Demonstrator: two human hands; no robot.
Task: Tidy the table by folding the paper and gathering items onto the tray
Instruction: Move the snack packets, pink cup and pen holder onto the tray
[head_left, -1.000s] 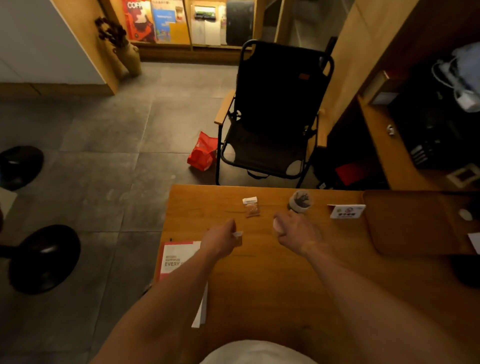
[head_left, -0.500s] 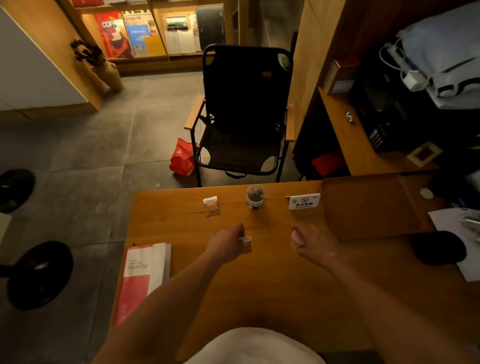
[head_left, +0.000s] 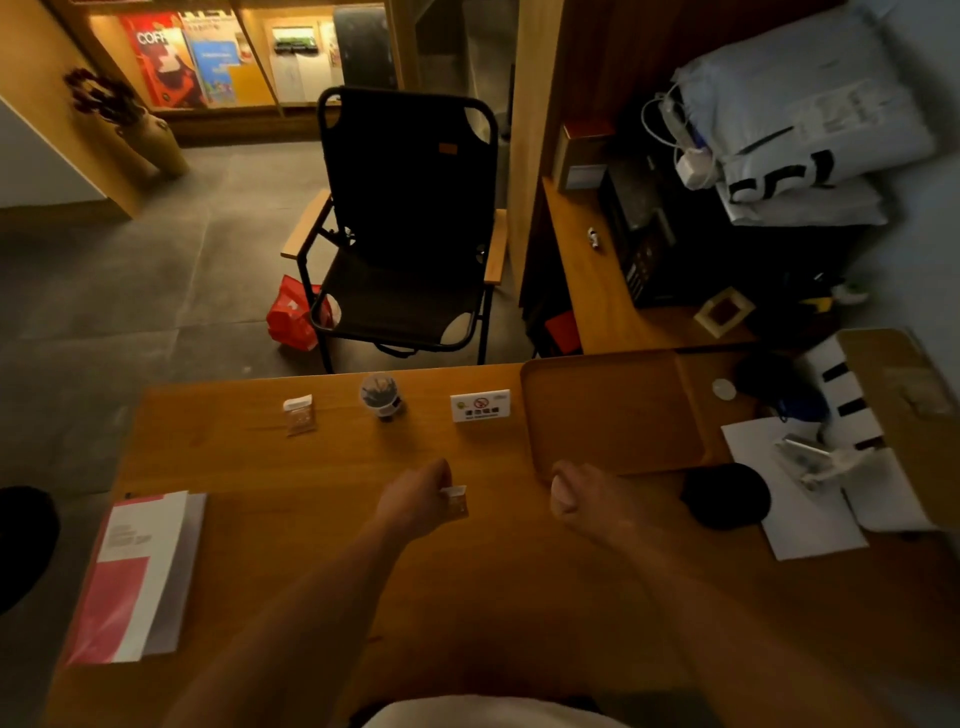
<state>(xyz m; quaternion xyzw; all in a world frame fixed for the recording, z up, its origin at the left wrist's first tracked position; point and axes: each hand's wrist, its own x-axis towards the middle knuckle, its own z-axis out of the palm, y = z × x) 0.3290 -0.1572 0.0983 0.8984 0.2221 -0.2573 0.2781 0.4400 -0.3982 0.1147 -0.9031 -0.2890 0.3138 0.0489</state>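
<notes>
Here the left hand (head_left: 415, 499) pinches a small packet (head_left: 456, 500); the right hand (head_left: 582, 496), fist curled on something pale, hovers just short of the tray (head_left: 613, 415).

Bare tabletop (head_left: 311, 519) lies open ahead of my hands as far as a row near the far edge: a small packet (head_left: 300, 414), a round jar (head_left: 381, 396) and a no-smoking sign (head_left: 480, 405). To my right the tray (head_left: 613, 415) lies bare, with a dark round object (head_left: 726, 496) and white paper (head_left: 800, 509) just past it. A booklet (head_left: 135, 577) fills the left edge.
</notes>
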